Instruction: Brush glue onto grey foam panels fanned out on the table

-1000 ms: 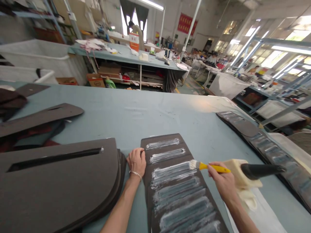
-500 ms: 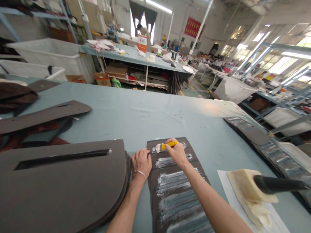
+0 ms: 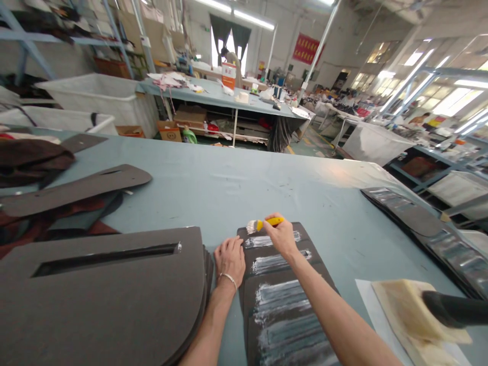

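Observation:
My right hand [image 3: 281, 238] grips the yellow handle of a paintbrush [image 3: 260, 225], its pale bristles pointing left over the far end of some overlapping dark grey panels [image 3: 319, 264]. White, wet-looking streaks run across these panels in bands around narrow slots. Against their left edge lies my left hand [image 3: 231, 262], palm down with fingers stretched forward, its wrist wearing a light bracelet. Close by on the left is a stack of larger dark panels [image 3: 114, 305], the top one with a long slot and a small white smear at the slot's right end.
At right, a pale, crusted container [image 3: 404, 305] with a black cylindrical part stands on white paper [image 3: 366, 300]. Beyond it lie more streaked dark panels [image 3: 412, 218]. Dark pieces [image 3: 125, 175] and cloth occupy the table's left. A person [image 3: 233, 58] stands behind a far table.
The brush has gone from touching the streak near the panel's far end to a spot slightly above it, by the far edge. The view has shifted a little; my left hand stays at the panel edge.

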A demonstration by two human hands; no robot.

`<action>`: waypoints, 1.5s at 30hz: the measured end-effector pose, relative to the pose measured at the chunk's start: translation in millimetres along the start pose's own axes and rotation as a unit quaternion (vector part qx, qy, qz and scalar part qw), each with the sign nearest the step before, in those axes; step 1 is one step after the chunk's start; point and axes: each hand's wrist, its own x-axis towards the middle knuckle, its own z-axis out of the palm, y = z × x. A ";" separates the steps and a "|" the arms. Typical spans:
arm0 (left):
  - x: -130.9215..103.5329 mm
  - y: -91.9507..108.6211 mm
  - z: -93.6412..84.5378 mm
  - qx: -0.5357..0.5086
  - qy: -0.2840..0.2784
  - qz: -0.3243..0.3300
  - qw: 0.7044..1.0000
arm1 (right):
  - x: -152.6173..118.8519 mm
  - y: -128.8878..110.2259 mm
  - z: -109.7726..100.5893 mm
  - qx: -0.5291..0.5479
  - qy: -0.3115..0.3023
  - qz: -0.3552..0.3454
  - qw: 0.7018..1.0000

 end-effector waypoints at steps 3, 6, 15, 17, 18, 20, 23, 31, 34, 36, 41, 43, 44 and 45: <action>0.8 0.4 1.0 0.003 0.001 -0.003 1.000 | 10.2 -6.3 17.4 -0.033 -0.011 0.013 0.999; 0.8 1.2 1.1 0.007 0.000 -0.004 1.000 | 15.3 -7.4 15.5 -0.105 0.048 0.018 0.993; 0.5 -2.2 7.5 0.019 0.004 0.005 1.000 | 21.6 34.1 -15.9 -0.119 0.031 0.012 0.992; 0.4 -3.0 8.5 0.022 0.007 0.008 1.000 | 33.2 62.2 -49.6 -0.157 0.082 0.045 0.983; 0.3 -3.1 8.7 0.023 0.010 0.008 1.000 | 38.7 74.0 -66.3 -0.175 0.101 0.057 0.978; 0.2 -2.7 8.6 0.023 0.013 0.009 1.000 | 47.2 88.3 -91.0 -0.203 0.122 0.069 0.969; 0.3 -1.4 8.3 0.027 0.015 0.006 1.000 | 48.7 81.0 -91.3 -0.194 0.127 0.051 0.971; 1.0 0.5 6.4 0.039 0.004 0.006 0.999 | 10.1 -1.6 15.2 0.011 -0.048 -0.063 0.997; 0.1 -0.2 6.9 0.035 0.005 0.011 0.999 | 19.1 19.6 -2.0 -0.025 -0.027 -0.019 0.999; -0.5 -0.7 8.1 0.029 0.010 0.012 0.999 | 28.5 46.0 -36.9 -0.078 0.041 0.034 0.996; 1.3 -1.9 5.8 0.000 -0.003 -0.003 1.000 | 24.1 75.0 -101.7 -0.155 0.133 0.051 0.978; 1.4 -1.6 1.0 -0.021 -0.006 -0.016 1.000 | 8.3 62.0 -94.0 -0.108 0.095 0.032 0.989; 0.3 -0.8 -1.9 -0.029 -0.004 -0.021 0.999 | -1.0 52.1 -83.9 -0.081 0.073 0.022 0.994; -1.8 0.8 -4.9 -0.034 -0.002 -0.023 0.999 | -10.4 41.0 -71.0 -0.056 0.051 0.012 0.997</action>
